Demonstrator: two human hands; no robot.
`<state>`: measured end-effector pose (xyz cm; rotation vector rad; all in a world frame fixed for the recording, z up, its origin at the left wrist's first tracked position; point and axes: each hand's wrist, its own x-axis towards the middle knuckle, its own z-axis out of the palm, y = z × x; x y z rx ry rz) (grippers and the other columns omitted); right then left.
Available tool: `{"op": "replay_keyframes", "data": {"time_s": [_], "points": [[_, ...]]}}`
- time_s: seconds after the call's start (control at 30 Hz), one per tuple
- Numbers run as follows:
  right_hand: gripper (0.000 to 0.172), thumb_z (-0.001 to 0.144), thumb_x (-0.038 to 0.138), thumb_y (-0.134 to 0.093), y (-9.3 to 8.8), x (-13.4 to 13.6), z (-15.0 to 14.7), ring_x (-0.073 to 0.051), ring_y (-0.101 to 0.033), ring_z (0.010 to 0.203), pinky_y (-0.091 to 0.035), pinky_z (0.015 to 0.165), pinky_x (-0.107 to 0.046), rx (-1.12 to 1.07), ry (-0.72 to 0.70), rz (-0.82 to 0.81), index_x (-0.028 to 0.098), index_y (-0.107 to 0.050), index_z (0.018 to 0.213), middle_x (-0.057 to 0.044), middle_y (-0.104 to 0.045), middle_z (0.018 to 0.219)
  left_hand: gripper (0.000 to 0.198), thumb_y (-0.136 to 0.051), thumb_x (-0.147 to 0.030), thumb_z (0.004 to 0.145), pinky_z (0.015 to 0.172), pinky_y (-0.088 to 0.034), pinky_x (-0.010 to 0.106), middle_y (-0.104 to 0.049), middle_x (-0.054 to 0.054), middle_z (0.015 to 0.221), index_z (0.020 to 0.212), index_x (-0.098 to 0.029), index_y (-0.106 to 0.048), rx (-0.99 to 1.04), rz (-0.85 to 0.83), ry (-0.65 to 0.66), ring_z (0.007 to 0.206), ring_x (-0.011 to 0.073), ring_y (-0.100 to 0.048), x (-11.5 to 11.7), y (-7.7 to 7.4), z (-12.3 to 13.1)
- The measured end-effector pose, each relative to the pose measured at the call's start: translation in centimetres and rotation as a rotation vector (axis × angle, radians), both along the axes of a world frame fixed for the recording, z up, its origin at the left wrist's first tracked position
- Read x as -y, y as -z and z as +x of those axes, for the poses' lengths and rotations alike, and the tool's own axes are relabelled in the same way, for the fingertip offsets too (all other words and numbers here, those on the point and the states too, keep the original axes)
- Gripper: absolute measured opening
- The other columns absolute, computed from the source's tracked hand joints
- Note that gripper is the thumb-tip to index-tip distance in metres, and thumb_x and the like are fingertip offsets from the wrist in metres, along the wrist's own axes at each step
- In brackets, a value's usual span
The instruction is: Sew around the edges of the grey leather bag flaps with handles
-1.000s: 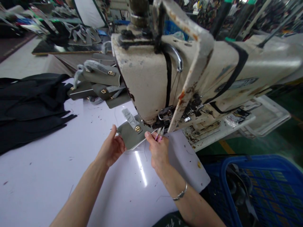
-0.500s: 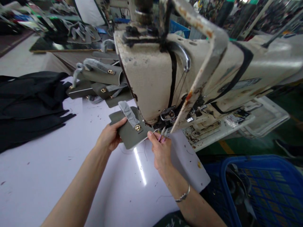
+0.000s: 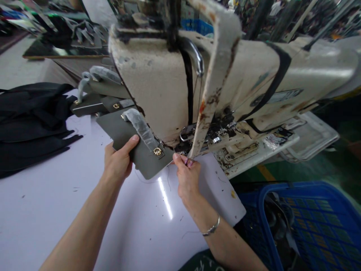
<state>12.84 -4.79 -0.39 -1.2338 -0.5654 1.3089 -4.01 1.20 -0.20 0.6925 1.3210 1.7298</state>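
My left hand (image 3: 117, 162) grips the near left edge of an olive-grey leather piece (image 3: 132, 145), thumb on top. The piece carries a plastic-wrapped strap (image 3: 141, 128) and a gold buckle (image 3: 157, 151), and it reaches under the head of a worn cream sewing machine (image 3: 169, 82). My right hand (image 3: 186, 176) is closed in a pinch on small pink-handled thread snips (image 3: 188, 162), right at the piece's right edge below the needle area. A bracelet sits on my right wrist.
More olive-grey pieces with buckles (image 3: 96, 99) are stacked behind on the white table (image 3: 56, 203). Black fabric (image 3: 31, 124) lies at the left. A blue plastic crate (image 3: 307, 222) stands at the lower right, and a white tray (image 3: 313, 139) sits beyond the machine.
My left hand has pulled the leather piece out leftward from under the machine, so more of it shows. My right hand stays pinched on the snips by the needle. The view has shifted closer.
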Motion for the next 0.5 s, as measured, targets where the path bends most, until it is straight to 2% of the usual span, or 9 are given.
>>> {"op": "replay_keyframes", "data": {"time_s": [0.23,0.37,0.5], "points": [[0.034,0.078,0.037,-0.072,0.1,-0.1,-0.1,-0.010,-0.042,0.059,-0.035,0.056,-0.024,-0.032,0.008,0.020,0.017,-0.057,0.055,0.002,-0.047,0.056,0.039,-0.090,-0.019,0.057,0.070,-0.065,0.029,-0.079,0.008,0.089,0.092,-0.007,-0.076,0.010,0.024,-0.032,0.072,0.0178,-0.071,0.0,0.5,0.0],[0.036,0.075,0.035,-0.074,-0.3,-0.2,0.0,-0.010,-0.039,0.058,-0.034,0.055,-0.024,-0.073,0.009,0.005,0.018,-0.051,0.053,0.004,-0.042,0.054,0.038,-0.093,-0.022,0.056,0.063,-0.064,0.027,-0.078,0.006,0.084,0.087,-0.007,-0.075,0.017,0.003,-0.058,0.065,0.0165,-0.070,0.8,0.3,0.1],[0.034,0.071,0.034,-0.076,-1.0,-0.2,0.2,-0.010,-0.039,0.057,-0.035,0.055,-0.024,-0.145,0.019,-0.037,0.019,-0.051,0.053,0.004,-0.042,0.055,0.044,-0.095,-0.024,0.054,0.066,-0.065,0.030,-0.078,0.007,0.087,0.090,-0.007,-0.075,0.033,-0.018,-0.104,0.067,0.0171,-0.070,1.9,0.2,0.5]]}}
